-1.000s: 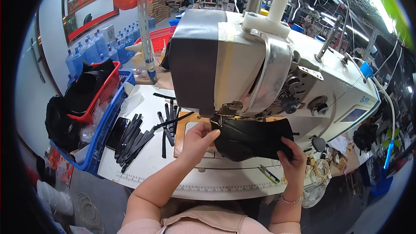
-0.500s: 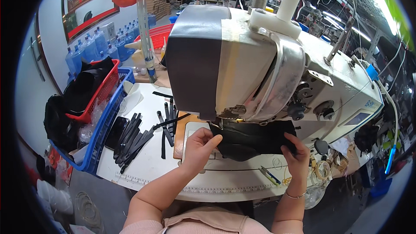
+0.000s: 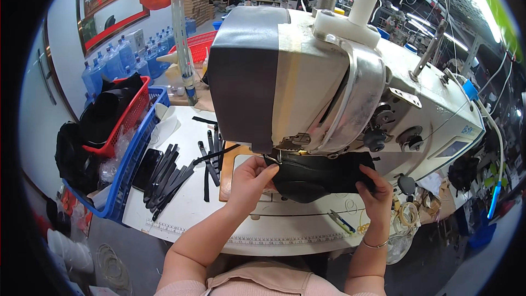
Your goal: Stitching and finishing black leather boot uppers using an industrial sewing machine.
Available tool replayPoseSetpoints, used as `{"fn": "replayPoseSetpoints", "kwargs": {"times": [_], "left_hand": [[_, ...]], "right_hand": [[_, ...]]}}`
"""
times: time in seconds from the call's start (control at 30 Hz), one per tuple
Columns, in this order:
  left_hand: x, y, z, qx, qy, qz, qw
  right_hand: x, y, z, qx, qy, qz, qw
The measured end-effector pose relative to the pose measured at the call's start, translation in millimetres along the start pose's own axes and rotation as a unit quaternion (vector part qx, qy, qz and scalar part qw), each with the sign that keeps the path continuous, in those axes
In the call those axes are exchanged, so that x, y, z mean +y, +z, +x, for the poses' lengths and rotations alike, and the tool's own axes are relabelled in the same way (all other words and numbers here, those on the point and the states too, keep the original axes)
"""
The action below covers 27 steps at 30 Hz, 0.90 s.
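Note:
A black piece of leather-like material (image 3: pixel 323 174) lies under the head of an industrial sewing machine (image 3: pixel 307 82), its left end by the needle. My left hand (image 3: pixel 250 182) pinches its left edge between thumb and fingers, close to the presser foot (image 3: pixel 274 156). At its right end my right hand (image 3: pixel 376 186) grips the edge, thumb on the near side and some fingers hidden by the material. The piece's underside and the exact stitching point are hidden.
Several black straps (image 3: pixel 170 181) lie left on the white table (image 3: pixel 203 225), beside a dark phone (image 3: pixel 146 167). A blue basket (image 3: pixel 118 192) with a red basket (image 3: pixel 129 118) stands at the left edge. Thread snips (image 3: pixel 342 222) lie near the front edge, tape rolls (image 3: pixel 408 215) at right.
My left hand has shifted slightly up and left along the edge, nearer the presser foot. The black piece has moved slightly away from me; my right hand keeps its hold.

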<state>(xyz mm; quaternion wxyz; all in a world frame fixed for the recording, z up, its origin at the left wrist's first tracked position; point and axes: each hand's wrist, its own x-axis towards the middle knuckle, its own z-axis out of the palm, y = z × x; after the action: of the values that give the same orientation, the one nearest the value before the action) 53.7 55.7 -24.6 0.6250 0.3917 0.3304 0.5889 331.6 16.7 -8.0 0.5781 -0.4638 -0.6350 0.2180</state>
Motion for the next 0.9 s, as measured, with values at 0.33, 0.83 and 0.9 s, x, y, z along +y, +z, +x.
{"fn": "replayPoseSetpoints", "kwargs": {"times": [0.33, 0.83, 0.9], "left_hand": [[1, 6, 1, 0.001, 0.006, -0.016, 1.0], [3, 9, 0, 0.024, 0.015, 0.004, 1.0], [0, 6, 3, 0.016, 0.016, 0.013, 1.0]], "right_hand": [[3, -1, 1, 0.018, 0.015, 0.002, 1.0], [32, -56, -15, 0.315, -0.214, -0.449, 0.808], [33, -56, -16, 0.325, -0.19, -0.436, 0.818]]}}
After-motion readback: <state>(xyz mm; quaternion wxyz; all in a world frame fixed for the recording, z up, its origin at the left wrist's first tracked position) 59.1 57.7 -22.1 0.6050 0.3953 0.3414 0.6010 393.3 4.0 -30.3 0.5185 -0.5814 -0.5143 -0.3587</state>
